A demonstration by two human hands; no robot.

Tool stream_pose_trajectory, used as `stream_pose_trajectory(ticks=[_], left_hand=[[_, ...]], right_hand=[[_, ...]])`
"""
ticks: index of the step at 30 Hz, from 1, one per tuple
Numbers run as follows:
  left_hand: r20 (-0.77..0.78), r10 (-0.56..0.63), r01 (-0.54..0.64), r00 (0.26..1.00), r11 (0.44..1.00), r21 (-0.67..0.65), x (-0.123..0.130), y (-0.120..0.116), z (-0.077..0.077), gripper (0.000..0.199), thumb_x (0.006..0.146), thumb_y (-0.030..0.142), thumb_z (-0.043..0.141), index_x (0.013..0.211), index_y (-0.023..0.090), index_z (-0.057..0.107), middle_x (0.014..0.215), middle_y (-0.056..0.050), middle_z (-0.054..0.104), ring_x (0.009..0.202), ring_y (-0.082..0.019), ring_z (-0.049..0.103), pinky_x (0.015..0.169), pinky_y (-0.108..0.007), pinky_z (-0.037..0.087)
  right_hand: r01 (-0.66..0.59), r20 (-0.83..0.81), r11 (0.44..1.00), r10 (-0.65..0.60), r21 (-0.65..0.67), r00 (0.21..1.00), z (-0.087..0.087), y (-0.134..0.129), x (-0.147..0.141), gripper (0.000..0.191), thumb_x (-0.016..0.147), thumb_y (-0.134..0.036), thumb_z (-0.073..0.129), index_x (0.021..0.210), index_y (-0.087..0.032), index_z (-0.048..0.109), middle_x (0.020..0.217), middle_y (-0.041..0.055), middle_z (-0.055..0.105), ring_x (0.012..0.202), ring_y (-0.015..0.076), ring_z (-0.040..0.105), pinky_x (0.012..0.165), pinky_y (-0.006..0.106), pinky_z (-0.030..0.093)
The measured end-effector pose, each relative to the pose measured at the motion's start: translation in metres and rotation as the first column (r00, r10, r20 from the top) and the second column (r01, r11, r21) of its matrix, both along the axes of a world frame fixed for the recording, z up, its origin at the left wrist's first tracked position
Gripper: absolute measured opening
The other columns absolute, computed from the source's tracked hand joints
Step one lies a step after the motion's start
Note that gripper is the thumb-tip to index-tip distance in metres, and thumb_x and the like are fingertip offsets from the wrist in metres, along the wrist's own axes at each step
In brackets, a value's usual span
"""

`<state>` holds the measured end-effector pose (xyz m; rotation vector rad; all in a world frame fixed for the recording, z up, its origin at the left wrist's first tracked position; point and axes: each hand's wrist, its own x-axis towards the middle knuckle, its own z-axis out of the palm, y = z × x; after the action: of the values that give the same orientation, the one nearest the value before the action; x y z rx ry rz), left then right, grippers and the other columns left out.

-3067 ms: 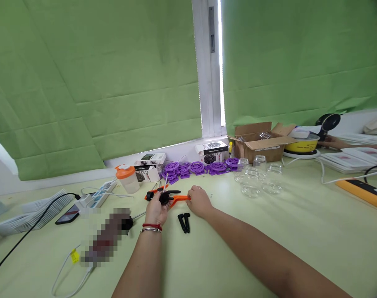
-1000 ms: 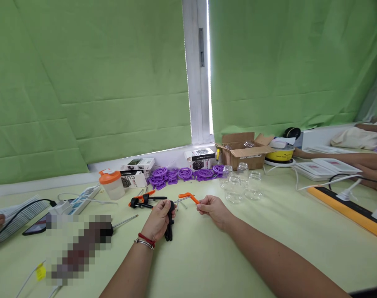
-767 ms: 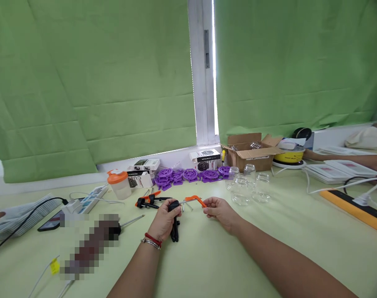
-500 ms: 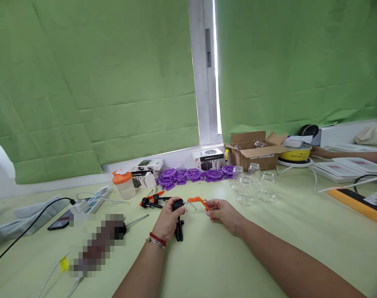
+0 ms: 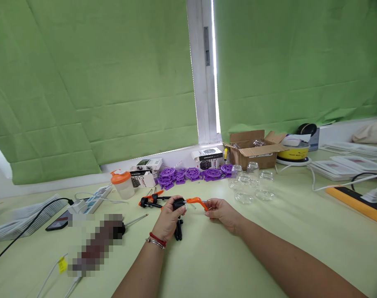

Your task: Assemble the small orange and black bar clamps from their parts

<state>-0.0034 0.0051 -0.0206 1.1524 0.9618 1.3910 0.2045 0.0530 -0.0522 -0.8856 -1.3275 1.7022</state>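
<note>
In the head view, my left hand (image 5: 166, 219) is closed around a black plastic part (image 5: 178, 203) with a thin metal rod coming out of its right side. My right hand (image 5: 223, 214) pinches the far end of an orange bent arm (image 5: 196, 200). The arm's left end lies against the black part, along the rod. Below my left hand, black legs (image 5: 178, 229) rest on the table; whether they join the held part is hidden. Behind that hand lie more black and orange pieces (image 5: 151, 202) with metal rods.
Purple wheel-shaped parts (image 5: 192, 174) line the back beside small boxes (image 5: 143, 179). Glass jars (image 5: 244, 188) and a cardboard box (image 5: 255, 155) stand at right. A screwdriver with a blurred-out handle (image 5: 135, 220), a shaker cup (image 5: 122, 186) and a power strip (image 5: 97, 198) are at left.
The orange arm has moved left along the rod and now meets the black part. My right hand shifted slightly left with it. The other person's arm at far right has mostly withdrawn.
</note>
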Motion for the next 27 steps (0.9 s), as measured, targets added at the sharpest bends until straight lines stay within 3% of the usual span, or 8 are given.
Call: stream_pose_trajectory(ticks=[27], left_hand=[[-0.092,0.015,-0.012,0.996,0.999,0.031,0.0045,-0.0017,-0.0028,0.043,0.064,0.029,0.071,0.102,0.022,0.052,0.086,0.0,0.053,0.072,-0.01,0.05,0.072,-0.024,0.038]], right_hand=[[-0.003,0.0,1.0,0.003,-0.017,1.0,0.0031,-0.0039,-0.002,0.035,0.051,-0.024,0.077,0.082,-0.018,0.063,0.087,0.001,0.061,0.065,0.0085,0.05,0.06,0.023,0.041]])
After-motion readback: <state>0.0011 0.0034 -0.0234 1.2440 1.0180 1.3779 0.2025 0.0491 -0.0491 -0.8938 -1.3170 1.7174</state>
